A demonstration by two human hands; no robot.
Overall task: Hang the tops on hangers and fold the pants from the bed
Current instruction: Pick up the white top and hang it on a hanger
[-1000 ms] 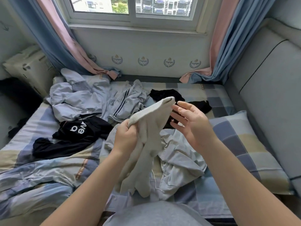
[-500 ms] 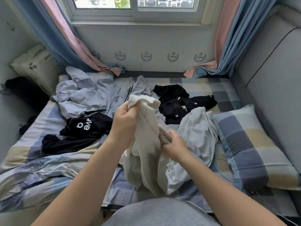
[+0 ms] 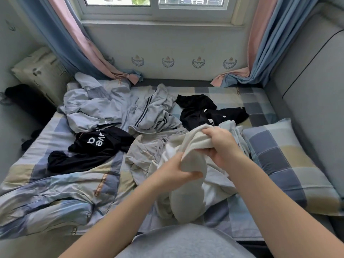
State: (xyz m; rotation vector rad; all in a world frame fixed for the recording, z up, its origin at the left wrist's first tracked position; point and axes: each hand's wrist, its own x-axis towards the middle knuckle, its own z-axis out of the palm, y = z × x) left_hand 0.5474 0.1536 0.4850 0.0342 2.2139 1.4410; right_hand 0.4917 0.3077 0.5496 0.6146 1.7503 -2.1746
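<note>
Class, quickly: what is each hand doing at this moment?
Left hand: closed, gripping the cream-white soft fabric garment.
Right hand: closed, gripping the same garment higher up.

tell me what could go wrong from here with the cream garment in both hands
1. The cream garment is bunched between the left hand and right hand; pulling them apart may twist it rather than open it.
2. Its lower end hangs onto the pale grey garment underneath, so lifting could snag and drag that along.
3. No hanger is in view, so if it is a top it may land back on the pile.
</note>
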